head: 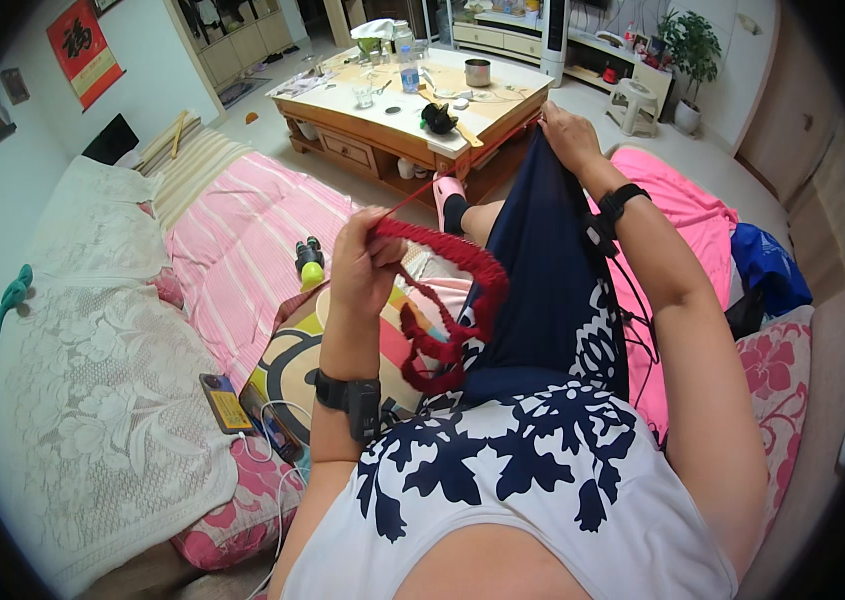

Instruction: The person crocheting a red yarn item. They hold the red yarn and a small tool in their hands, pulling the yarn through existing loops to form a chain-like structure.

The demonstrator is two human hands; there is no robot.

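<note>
My left hand [371,259] is raised over my lap, its fingers closed on one end of a dark red knitted strip [460,255]. The strip loops down and hangs in twisted coils beside my navy skirt [542,262]. From that hand a thin red strand of yarn [460,165] runs taut, up and right, to my right hand [569,133]. That hand is shut on the strand's far part, farther from my body, by the corner of the coffee table. Whether a hook or needle is in either hand cannot be told.
A wooden coffee table [407,139] ahead bears a bottle, a metal pot [477,72] and a glass. Left of me are a cartoon-print bag or cushion [295,345], a small toy figure [309,259] and phones [224,403] with white cables. Black cables [644,322] lie on pink cloth at right.
</note>
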